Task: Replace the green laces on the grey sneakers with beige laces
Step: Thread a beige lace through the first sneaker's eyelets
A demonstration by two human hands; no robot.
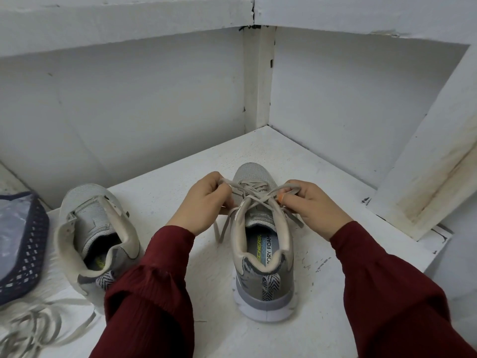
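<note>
Both hands are up at the top of the right-hand sneaker (pixel 260 228); the left hand (pixel 204 202) and the right hand (pixel 309 205) each pinch a loop of its beige lace (pixel 254 196), crossed between them. The other sneaker (pixel 95 236) stands unlaced beside a loose lace pile (pixel 36 324) and a navy mesh basket (pixel 28 244).

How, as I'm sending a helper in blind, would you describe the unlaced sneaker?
Two grey sneakers stand on the white corner shelf. Take the left one, beside the navy mesh basket. It has no laces; the right sneaker, being tied, does.

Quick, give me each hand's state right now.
Left hand: pinching one end of the beige lace.
Right hand: pinching the lace's other end.
</note>
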